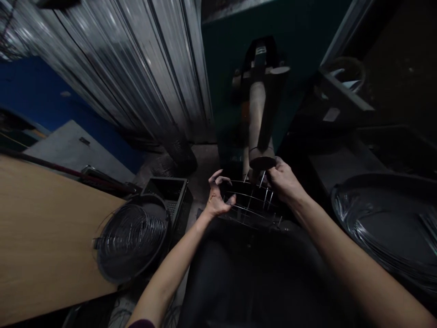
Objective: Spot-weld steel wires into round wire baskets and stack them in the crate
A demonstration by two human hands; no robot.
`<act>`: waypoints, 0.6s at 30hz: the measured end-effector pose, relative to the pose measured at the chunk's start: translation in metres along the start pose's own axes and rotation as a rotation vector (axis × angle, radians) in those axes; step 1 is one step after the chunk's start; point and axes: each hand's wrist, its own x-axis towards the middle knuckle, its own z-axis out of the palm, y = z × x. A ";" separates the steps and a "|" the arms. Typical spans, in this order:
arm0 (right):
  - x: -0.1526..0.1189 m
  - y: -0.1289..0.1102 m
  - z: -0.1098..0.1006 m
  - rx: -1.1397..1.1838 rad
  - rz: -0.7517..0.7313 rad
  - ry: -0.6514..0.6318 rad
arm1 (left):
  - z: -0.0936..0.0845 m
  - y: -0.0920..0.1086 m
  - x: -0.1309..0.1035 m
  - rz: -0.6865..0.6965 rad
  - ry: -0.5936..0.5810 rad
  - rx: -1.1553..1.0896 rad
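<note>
A wire frame (244,207) of thin curved metal rods and short cross rods is in front of my body, below a thick cylindrical machine arm (258,114). My left hand (218,198) is at the frame's left end, with fingers curved and thumb apart; I see no firm grip there. At the frame's right side, my right hand (282,180) has its fingers closed on the wires, close beside the blunt end of the arm. Its fingertips are partly hidden, and the frame's lower part is lost in shadow.
A dark green machine body (225,91) stands ahead. At left are a round black tub (109,273) of wire rings, a black plastic crate (184,191) and a wooden board (44,237). Another large tub (392,180) with wire rings stands right. Corrugated metal sheeting (143,59) lies behind.
</note>
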 end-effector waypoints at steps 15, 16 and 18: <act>0.010 0.006 0.013 -0.026 0.005 0.007 | -0.010 -0.014 0.008 0.008 0.003 -0.036; 0.009 0.006 0.013 -0.033 -0.004 0.015 | -0.010 -0.016 0.007 -0.008 -0.004 -0.049; 0.007 0.006 0.014 -0.026 -0.011 0.034 | -0.010 -0.019 0.006 -0.076 -0.029 -0.013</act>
